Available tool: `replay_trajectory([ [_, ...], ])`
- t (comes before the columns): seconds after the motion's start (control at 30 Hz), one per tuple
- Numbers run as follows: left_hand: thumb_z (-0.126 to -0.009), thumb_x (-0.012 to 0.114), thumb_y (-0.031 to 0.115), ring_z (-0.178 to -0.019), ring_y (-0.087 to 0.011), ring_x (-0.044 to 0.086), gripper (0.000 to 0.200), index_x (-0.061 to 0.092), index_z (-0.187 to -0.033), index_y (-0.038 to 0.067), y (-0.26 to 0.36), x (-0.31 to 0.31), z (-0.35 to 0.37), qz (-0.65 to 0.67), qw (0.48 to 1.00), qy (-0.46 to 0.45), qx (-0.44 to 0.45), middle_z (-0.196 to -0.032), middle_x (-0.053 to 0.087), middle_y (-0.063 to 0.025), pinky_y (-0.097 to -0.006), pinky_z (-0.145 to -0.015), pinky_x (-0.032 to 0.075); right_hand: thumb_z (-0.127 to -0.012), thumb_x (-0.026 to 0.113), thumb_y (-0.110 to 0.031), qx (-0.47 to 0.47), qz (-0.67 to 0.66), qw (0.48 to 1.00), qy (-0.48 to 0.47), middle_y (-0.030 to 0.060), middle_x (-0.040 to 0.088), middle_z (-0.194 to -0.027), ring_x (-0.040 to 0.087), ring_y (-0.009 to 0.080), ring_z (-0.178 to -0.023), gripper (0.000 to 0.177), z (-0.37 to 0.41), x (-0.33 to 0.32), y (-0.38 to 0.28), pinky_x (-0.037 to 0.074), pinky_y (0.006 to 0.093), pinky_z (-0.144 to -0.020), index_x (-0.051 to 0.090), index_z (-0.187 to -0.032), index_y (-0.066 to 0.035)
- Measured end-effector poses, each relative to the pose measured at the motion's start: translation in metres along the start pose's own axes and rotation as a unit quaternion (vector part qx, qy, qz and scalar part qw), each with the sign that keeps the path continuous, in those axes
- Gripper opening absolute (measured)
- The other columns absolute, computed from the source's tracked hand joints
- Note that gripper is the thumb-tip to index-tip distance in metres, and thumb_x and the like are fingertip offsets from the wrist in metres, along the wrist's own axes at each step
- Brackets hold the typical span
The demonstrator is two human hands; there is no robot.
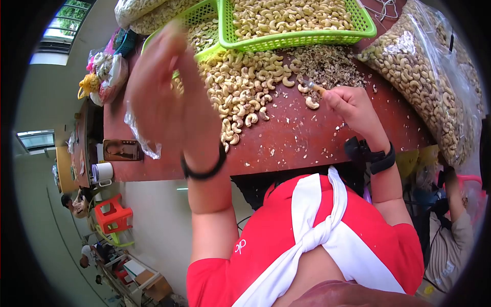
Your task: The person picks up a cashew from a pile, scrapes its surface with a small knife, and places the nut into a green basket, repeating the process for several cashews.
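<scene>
My left hand (163, 97) is raised close to the camera, blurred, over the left side of the table; its fingers are smeared and I cannot make out whether it holds anything. My right hand (353, 106) is closed round the handle of a small knife (316, 88), whose tip points left toward loose cashews. A pile of cashews (235, 87) lies on the red table (286, 138) between my hands. Beside the knife is a single cashew (312, 103). Thin skin scraps (332, 66) are spread above my right hand.
Green baskets (307, 40) of cashews stand at the back. At right leans a large clear bag (424, 77) of cashews. A phone (123, 150) and white mug (102, 173) sit at the left. A co-worker's arm (452, 192) shows at lower right, near a red stool (112, 215) farther left.
</scene>
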State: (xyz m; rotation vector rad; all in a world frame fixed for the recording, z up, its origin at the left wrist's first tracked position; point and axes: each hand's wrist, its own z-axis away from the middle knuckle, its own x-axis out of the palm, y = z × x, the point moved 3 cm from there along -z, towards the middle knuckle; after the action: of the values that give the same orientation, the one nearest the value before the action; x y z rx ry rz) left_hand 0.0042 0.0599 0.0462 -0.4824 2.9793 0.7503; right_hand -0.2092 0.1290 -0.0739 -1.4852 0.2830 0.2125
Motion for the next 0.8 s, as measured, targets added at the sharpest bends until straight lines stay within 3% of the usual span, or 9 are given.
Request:
replay_trajectory([
  [0.13, -0.063, 0.07, 0.005, -0.07, -0.0172, 0.059, 0.036, 0.057, -0.097, 0.001, -0.042, 0.035, 0.001, -0.057, 0.976, -0.204, -0.047, -0.091, 0.058, -0.0132, -0.0253, -0.058, 0.049, -0.083, 0.053, -0.03, -0.009, -0.007, 1.0, 0.012, -0.002, 0.038, -0.049, 0.035, 0.0042, -0.048, 0.036, 0.005, -0.009, 0.002, 0.029, 0.0229, -0.042, 0.054, -0.064, 0.001],
  [0.17, -0.066, 0.068, 0.005, -0.064, -0.0164, 0.059, 0.028, 0.059, -0.092, 0.001, -0.045, 0.035, 0.016, -0.048, 0.96, -0.256, -0.101, -0.083, 0.06, -0.0111, -0.0262, -0.055, 0.048, -0.083, 0.053, -0.029, 0.016, -0.014, 1.0, 0.022, -0.0017, 0.039, -0.05, 0.035, 0.0045, -0.048, 0.036, 0.006, -0.014, 0.008, 0.03, 0.0231, -0.043, 0.054, -0.064, 0.002],
  [0.27, -0.071, 0.063, 0.01, -0.059, -0.0145, 0.058, 0.016, 0.063, -0.084, 0.0, -0.064, 0.03, 0.072, -0.16, 0.847, -0.473, -0.183, -0.074, 0.063, -0.0116, -0.0264, -0.054, 0.046, -0.083, 0.053, -0.028, 0.028, -0.022, 0.999, 0.03, -0.001, 0.038, -0.05, 0.035, 0.0051, -0.049, 0.036, 0.007, -0.015, 0.014, 0.03, 0.0235, -0.043, 0.053, -0.064, 0.002],
  [0.33, -0.07, 0.06, 0.012, -0.062, -0.0234, 0.06, 0.016, 0.063, -0.081, 0.001, -0.078, 0.024, 0.11, -0.218, 0.773, -0.548, -0.232, -0.071, 0.06, -0.0171, -0.0309, -0.059, 0.047, -0.083, 0.053, -0.028, 0.008, -0.023, 0.999, 0.026, -0.0005, 0.038, -0.05, 0.035, 0.0053, -0.048, 0.036, 0.004, -0.011, 0.011, 0.03, 0.0237, -0.043, 0.052, -0.063, 0.002],
  [0.53, -0.071, 0.06, 0.01, -0.059, -0.0284, 0.055, 0.011, 0.059, -0.079, 0.002, -0.064, 0.022, 0.132, -0.244, 0.811, -0.513, -0.142, -0.072, 0.057, -0.0144, -0.0338, -0.059, 0.046, -0.083, 0.053, -0.027, -0.013, -0.02, 0.999, -0.021, 0.002, 0.037, -0.05, 0.034, 0.0062, -0.048, 0.036, -0.004, 0.012, 0.008, 0.03, 0.0253, -0.043, 0.05, -0.063, 0.003],
  [0.6, -0.071, 0.061, 0.007, -0.057, -0.0193, 0.057, 0.011, 0.059, -0.081, 0.002, -0.068, 0.018, 0.126, -0.141, 0.848, -0.465, -0.212, -0.071, 0.058, -0.0108, -0.0286, -0.055, 0.046, -0.083, 0.054, -0.026, -0.03, -0.006, 0.999, -0.008, 0.0022, 0.037, -0.05, 0.033, 0.0067, -0.048, 0.036, -0.004, 0.014, 0.006, 0.03, 0.0258, -0.043, 0.05, -0.062, 0.003],
  [0.63, -0.075, 0.059, 0.005, -0.058, -0.0108, 0.056, 0.01, 0.059, -0.084, 0.0, -0.071, 0.013, 0.125, -0.064, 0.831, -0.442, -0.33, -0.072, 0.059, -0.0061, -0.0234, -0.053, 0.045, -0.083, 0.054, -0.026, -0.032, -0.004, 0.999, -0.008, 0.0022, 0.037, -0.05, 0.033, 0.0067, -0.048, 0.036, -0.003, 0.015, 0.005, 0.03, 0.0258, -0.043, 0.05, -0.062, 0.003],
  [0.67, -0.077, 0.057, 0.003, -0.061, -0.0096, 0.057, 0.012, 0.058, -0.088, -0.002, -0.07, 0.009, 0.121, 0.074, 0.802, -0.372, -0.462, -0.074, 0.06, -0.0053, -0.0232, -0.054, 0.048, -0.082, 0.054, -0.026, -0.02, -0.006, 1.0, -0.008, 0.0022, 0.036, -0.05, 0.033, 0.0069, -0.047, 0.036, -0.003, 0.015, 0.003, 0.029, 0.0259, -0.043, 0.049, -0.062, 0.003],
  [0.8, -0.075, 0.057, -0.004, -0.071, -0.0192, 0.061, 0.019, 0.055, -0.094, -0.003, -0.067, -0.011, 0.109, 0.28, 0.747, -0.241, -0.552, -0.085, 0.06, -0.0137, -0.0288, -0.064, 0.053, -0.082, 0.054, -0.024, -0.021, -0.001, 0.999, -0.035, 0.0024, 0.036, -0.049, 0.032, 0.0068, -0.047, 0.035, -0.005, 0.024, -0.008, 0.028, 0.0261, -0.042, 0.049, -0.061, 0.003],
])
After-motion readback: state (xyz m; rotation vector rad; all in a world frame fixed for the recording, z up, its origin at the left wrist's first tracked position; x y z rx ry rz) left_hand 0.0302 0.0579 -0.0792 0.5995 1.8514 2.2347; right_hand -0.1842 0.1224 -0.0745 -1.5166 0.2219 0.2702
